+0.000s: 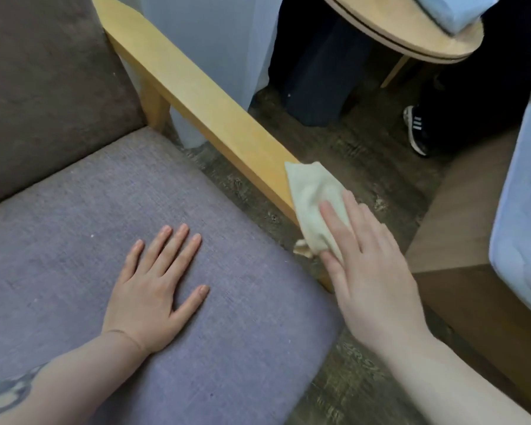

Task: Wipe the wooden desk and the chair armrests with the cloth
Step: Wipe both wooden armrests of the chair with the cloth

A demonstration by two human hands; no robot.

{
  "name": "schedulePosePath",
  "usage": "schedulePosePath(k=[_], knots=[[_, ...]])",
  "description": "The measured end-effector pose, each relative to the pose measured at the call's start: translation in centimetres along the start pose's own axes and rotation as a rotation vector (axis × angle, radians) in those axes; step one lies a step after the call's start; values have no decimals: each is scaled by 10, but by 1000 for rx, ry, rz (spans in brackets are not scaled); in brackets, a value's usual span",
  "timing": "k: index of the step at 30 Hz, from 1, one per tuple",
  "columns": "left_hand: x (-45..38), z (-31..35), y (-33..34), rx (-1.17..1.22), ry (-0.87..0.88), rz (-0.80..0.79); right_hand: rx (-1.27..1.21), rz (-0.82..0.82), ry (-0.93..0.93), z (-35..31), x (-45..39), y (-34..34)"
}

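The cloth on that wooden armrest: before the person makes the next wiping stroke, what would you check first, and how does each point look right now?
1. Cloth lies on the armrest: ok, it covers the near end.
2. Right hand controls the cloth: ok, fingers lie flat on top and the thumb is at its lower edge.
3. Armrest ahead of the cloth is free: ok, bare wood up to the backrest.
4. Left hand is out of the way: ok, flat on the seat cushion, apart from the armrest.
5. Cloth clean enough: cannot tell, its underside is hidden.
6. Other armrest done: cannot tell, it is out of view.
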State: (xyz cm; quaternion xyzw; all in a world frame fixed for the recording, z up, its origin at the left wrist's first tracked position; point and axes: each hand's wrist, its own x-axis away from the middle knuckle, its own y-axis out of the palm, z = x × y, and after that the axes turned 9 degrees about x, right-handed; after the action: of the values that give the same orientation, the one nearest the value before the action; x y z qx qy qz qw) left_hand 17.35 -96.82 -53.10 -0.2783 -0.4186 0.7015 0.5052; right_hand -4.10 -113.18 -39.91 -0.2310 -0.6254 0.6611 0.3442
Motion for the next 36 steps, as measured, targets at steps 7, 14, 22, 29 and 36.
schedulePosePath(k=[7, 14, 22, 29, 36], knots=[[-1, -4, 3, -8, 4, -7, 65, -68, 79, 5, 12, 4], [4, 9, -6, -22, -68, -48, 63, -12, 47, -46, -55, -7], [52, 7, -12, 44, -105, -168, 51, -57, 41, -82, -93, -20], [96, 1, -132, -46, -198, -83, -687, -256, 7, -154, 5, -85], [207, 31, -359, -198, -445, 251, -1070, -214, -190, -269, 91, -252]])
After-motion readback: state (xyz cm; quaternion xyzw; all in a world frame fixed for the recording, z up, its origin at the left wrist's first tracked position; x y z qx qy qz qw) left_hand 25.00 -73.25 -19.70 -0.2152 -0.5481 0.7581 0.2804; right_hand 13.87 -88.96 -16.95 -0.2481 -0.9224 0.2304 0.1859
